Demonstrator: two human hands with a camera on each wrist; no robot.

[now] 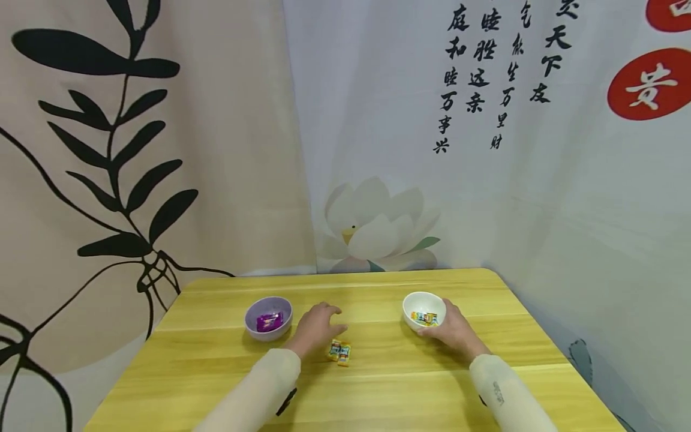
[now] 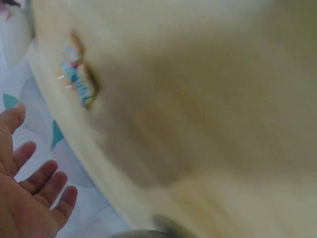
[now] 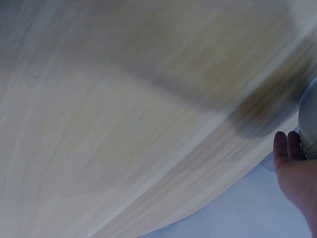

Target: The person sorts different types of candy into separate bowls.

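Note:
My left hand (image 1: pixel 317 327) hovers between the purple bowl and two small yellow-wrapped candies (image 1: pixel 344 355) on the table, its fingers spread and nothing in them. In the left wrist view those candies (image 2: pixel 78 79) are blurred, beyond the hand (image 2: pixel 37 193). On the right, my right hand (image 1: pixel 459 332) grips the side of a white bowl (image 1: pixel 409 313), thumb toward the front and fingers round the far side. Yellow-wrapped candies (image 1: pixel 425 318) lie inside it. The right wrist view shows only part of this bowl (image 3: pixel 309 119) beside the fingers.
A purple bowl (image 1: pixel 250 327) with purple-wrapped candy (image 1: pixel 269 322) inside stands to the left of my left hand. The light wooden table (image 1: pixel 388 390) ends at the back against a hanging cloth (image 1: pixel 372 150) printed with a flower and writing.

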